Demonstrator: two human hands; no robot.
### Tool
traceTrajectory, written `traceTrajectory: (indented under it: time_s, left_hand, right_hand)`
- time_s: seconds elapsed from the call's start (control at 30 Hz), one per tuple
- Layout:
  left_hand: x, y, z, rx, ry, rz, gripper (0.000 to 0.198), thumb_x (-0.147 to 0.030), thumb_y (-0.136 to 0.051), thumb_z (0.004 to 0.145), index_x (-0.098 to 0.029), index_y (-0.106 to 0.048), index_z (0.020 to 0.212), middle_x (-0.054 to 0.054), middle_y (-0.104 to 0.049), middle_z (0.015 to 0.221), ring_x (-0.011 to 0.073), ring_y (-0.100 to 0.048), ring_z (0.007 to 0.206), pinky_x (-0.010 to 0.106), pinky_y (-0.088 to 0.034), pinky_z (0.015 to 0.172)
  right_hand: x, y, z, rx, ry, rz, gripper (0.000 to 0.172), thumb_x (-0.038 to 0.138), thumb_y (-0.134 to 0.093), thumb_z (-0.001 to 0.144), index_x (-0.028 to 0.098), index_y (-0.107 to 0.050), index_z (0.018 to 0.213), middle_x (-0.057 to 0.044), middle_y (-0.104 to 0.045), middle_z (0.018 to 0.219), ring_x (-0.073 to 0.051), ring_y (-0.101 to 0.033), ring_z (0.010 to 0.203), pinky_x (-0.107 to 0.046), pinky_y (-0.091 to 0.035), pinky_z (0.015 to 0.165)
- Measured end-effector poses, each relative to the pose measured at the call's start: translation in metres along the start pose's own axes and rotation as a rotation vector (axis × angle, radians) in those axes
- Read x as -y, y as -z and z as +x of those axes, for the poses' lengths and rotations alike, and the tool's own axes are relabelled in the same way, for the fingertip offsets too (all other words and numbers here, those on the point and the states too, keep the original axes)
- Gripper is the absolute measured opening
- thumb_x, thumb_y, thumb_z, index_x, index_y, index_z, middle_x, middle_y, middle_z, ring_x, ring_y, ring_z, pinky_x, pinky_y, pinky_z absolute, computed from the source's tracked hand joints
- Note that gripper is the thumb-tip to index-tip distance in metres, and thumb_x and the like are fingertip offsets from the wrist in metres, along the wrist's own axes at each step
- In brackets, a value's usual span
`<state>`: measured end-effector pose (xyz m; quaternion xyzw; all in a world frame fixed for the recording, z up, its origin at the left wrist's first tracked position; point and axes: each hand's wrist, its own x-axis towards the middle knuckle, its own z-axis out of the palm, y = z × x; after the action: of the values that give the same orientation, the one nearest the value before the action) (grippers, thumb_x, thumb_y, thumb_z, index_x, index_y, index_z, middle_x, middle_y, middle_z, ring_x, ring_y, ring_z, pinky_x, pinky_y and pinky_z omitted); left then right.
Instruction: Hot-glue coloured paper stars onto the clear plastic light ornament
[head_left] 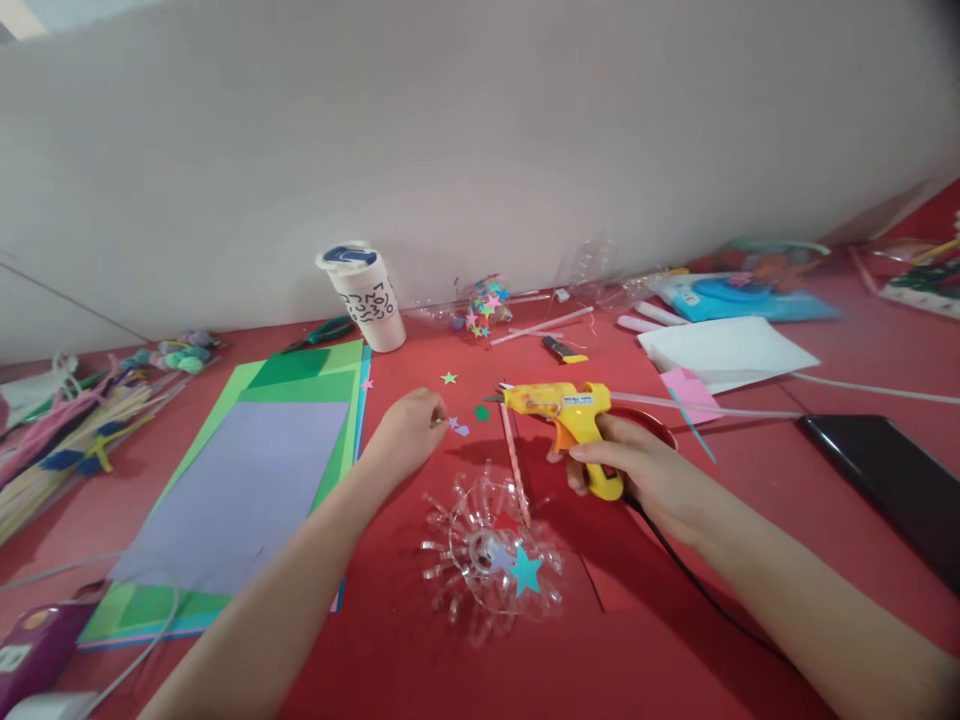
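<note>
My right hand (637, 462) grips the handle of a yellow hot glue gun (559, 400). Its nozzle points left, and its clear glue stick sticks out at the back. My left hand (409, 430) is closed in a pinch; what its fingertips hold is too small to make out. Just right of those fingers lie small lavender paper stars (459, 427) and a dark green star (482, 412). Below the hands sits a clear plastic piece with curled strips (469, 550), bearing a turquoise star (526, 571). A pink pencil (515, 465) lies between the hands.
Coloured paper sheets (247, 480) lie left, below a white cup (367, 300) and green-handled pliers (322, 334). A star-covered ball (486, 305) and a utility knife (562, 350) are at the back. On the right are white paper (727, 350) and a black phone (885, 480).
</note>
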<state>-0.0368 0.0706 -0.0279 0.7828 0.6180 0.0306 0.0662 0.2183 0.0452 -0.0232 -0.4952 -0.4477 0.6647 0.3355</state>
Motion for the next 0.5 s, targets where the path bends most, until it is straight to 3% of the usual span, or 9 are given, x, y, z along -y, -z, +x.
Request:
traceTrajectory:
  time_s: [0.23, 0.37, 0.5]
  left_hand:
    - [-0.003, -0.007, 0.007, 0.042, -0.183, 0.077, 0.019, -0.014, -0.051, 0.088, -0.012, -0.066, 0.077, 0.01, -0.066, 0.086, 0.0218, -0.061, 0.09, 0.035, -0.047, 0.084]
    - [-0.006, -0.011, 0.007, 0.047, -0.21, 0.106, 0.014, -0.016, -0.052, 0.089, -0.012, -0.064, 0.082, 0.006, -0.066, 0.09, 0.0194, -0.061, 0.09, 0.04, -0.048, 0.084]
    - [-0.005, -0.007, 0.007, 0.023, -0.177, 0.045, 0.017, -0.011, -0.049, 0.086, -0.012, -0.064, 0.077, 0.01, -0.065, 0.086, 0.0221, -0.062, 0.088, 0.037, -0.048, 0.083]
  right_hand:
    - [-0.002, 0.001, 0.001, -0.001, -0.002, -0.002, 0.021, 0.028, -0.066, 0.063, 0.017, -0.059, 0.08, -0.001, -0.067, 0.066, -0.013, -0.056, 0.053, -0.028, -0.039, 0.055]
    - [-0.002, 0.001, 0.001, 0.002, 0.0, -0.003, 0.019, 0.028, -0.065, 0.064, 0.018, -0.059, 0.079, 0.0, -0.066, 0.065, -0.013, -0.056, 0.053, -0.028, -0.039, 0.055]
    - [-0.002, 0.002, 0.001, 0.007, 0.004, -0.001, 0.018, 0.028, -0.065, 0.065, 0.018, -0.06, 0.078, -0.001, -0.066, 0.066, -0.013, -0.056, 0.053, -0.029, -0.04, 0.055]
